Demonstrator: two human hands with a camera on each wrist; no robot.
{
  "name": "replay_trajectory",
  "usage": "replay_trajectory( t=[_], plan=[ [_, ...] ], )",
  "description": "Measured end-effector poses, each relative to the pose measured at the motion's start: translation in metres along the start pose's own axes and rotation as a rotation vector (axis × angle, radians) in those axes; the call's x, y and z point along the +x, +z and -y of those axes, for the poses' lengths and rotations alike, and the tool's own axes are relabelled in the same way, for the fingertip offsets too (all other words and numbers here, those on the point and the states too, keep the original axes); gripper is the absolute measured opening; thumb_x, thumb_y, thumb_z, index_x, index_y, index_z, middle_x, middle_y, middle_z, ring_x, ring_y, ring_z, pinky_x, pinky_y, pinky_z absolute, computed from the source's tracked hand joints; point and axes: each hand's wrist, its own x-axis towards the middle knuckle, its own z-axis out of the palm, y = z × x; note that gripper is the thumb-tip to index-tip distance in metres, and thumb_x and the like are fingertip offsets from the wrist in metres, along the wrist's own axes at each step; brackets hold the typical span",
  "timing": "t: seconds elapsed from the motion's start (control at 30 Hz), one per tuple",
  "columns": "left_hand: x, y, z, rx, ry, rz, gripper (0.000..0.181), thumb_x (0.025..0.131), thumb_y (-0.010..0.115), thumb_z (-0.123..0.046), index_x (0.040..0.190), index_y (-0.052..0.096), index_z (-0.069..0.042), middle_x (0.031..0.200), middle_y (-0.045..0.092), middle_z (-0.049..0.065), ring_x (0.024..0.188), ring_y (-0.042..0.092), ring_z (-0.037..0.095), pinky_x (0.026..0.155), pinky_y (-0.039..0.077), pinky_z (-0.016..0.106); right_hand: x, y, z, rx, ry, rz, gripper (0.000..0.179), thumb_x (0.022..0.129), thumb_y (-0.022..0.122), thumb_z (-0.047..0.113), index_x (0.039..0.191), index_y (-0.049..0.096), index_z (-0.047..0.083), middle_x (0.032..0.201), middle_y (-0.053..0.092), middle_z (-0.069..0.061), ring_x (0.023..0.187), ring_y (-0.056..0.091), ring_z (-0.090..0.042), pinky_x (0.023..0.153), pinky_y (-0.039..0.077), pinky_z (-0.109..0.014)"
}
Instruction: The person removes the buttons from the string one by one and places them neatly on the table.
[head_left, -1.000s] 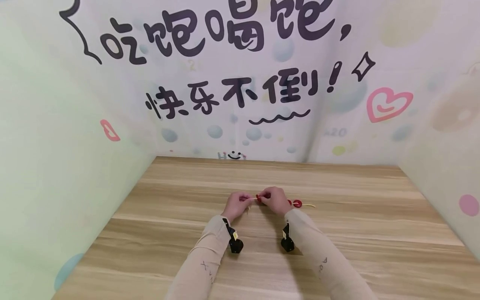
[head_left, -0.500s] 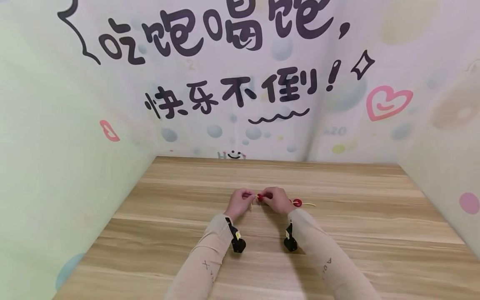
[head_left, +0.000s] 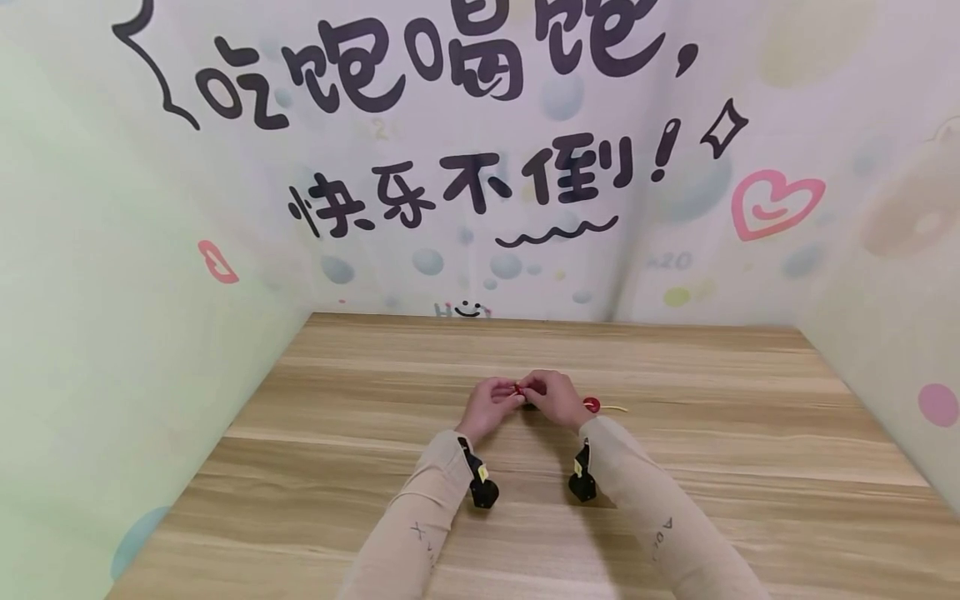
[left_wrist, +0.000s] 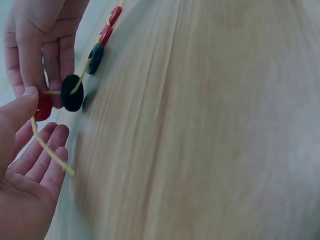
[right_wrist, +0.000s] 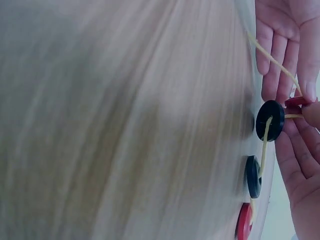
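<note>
Holding one red button (left_wrist: 43, 109), small and round, at the middle of the head view: left hand (head_left: 491, 408) and right hand (head_left: 555, 398), fingers of both pinching it, the left's spare fingers loosely extended. Yellow string (left_wrist: 52, 152), thin; runs to the red button, tail hanging beyond it; threading at the hole hidden by the fingers. Black buttons, two, strung beside it: one (left_wrist: 68, 98) just beside the fingers, one (left_wrist: 95, 59) further up the string. More red buttons, two: (left_wrist: 105, 35) and (left_wrist: 116, 15), top of the left wrist view. Handling, as judged: buttons light, stiff, smooth-faced, apt to spin or slip, not fragile; best taken by the rim, flat faces left free. String soft and limp; best pinched close to its tip. Surface (head_left: 712, 467): wood-grained, pale brown with darker streaks, flat, filling the lower half of the head view. Room: pale wall (head_left: 405, 275) behind, with black lettering (head_left: 476, 187) across the upper frame and a pink heart (head_left: 778, 187) at upper right. Sleeves (head_left: 412, 517), beige, entering from the lower edge; black wrist camera (head_left: 483, 493) at each cuff.
</note>
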Motion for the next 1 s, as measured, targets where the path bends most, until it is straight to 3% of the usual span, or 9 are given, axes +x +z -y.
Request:
replay_trajectory(
  t=[0.13, 0.27, 0.57, 0.7, 1.0],
  plan=[
    [-0.011, -0.001, -0.021, -0.017, 0.048, 0.016, 0.029, 0.082, 0.057, 0.004, 0.105, 0.052, 0.019, 0.099, 0.056, 0.033, 0.092, 0.056, 0.04, 0.077, 0.048, 0.034, -0.001, 0.0, 0.0, 0.007, -0.009, -0.004, 0.007, 0.083, 0.059, 0.001, 0.088, 0.064, 0.001, 0.084, 0.063, -0.007, 0.078, 0.059, -0.017, 0.071, 0.048, -0.031],
    [-0.012, -0.001, -0.021, -0.02, 0.053, 0.026, 0.028, 0.082, 0.057, 0.004, 0.105, 0.053, 0.018, 0.099, 0.056, 0.033, 0.092, 0.056, 0.041, 0.077, 0.048, 0.035, -0.003, -0.002, 0.001, 0.004, -0.007, -0.011, 0.006, 0.082, 0.06, 0.001, 0.087, 0.064, 0.001, 0.083, 0.063, -0.006, 0.076, 0.058, -0.016, 0.068, 0.048, -0.029],
    [0.002, -0.008, 0.016, 0.036, -0.01, -0.023, 0.029, 0.08, 0.063, -0.005, 0.105, 0.058, 0.01, 0.099, 0.061, 0.021, 0.09, 0.06, 0.029, 0.075, 0.049, 0.029, -0.005, -0.005, -0.002, 0.002, 0.017, -0.008, 0.006, 0.083, 0.06, 0.005, 0.087, 0.064, 0.002, 0.078, 0.062, -0.003, 0.072, 0.056, -0.012, 0.064, 0.047, -0.026],
    [0.002, -0.017, 0.019, 0.054, -0.051, -0.041, 0.031, 0.08, 0.063, -0.005, 0.108, 0.058, 0.007, 0.1, 0.062, 0.019, 0.091, 0.06, 0.026, 0.075, 0.048, 0.027, -0.007, -0.008, -0.004, -0.005, 0.042, 0.003, 0.009, 0.084, 0.06, 0.007, 0.09, 0.063, 0.001, 0.08, 0.062, -0.002, 0.072, 0.054, -0.013, 0.063, 0.046, -0.026],
    [0.001, -0.039, 0.023, 0.075, -0.035, -0.078, 0.03, 0.079, 0.062, 0.001, 0.105, 0.056, 0.014, 0.097, 0.06, 0.026, 0.09, 0.059, 0.034, 0.077, 0.048, 0.034, -0.011, -0.01, -0.006, -0.015, 0.067, -0.008, 0.009, 0.083, 0.06, 0.006, 0.09, 0.063, 0.001, 0.081, 0.062, -0.004, 0.071, 0.053, -0.014, 0.061, 0.045, -0.025]
  ],
)
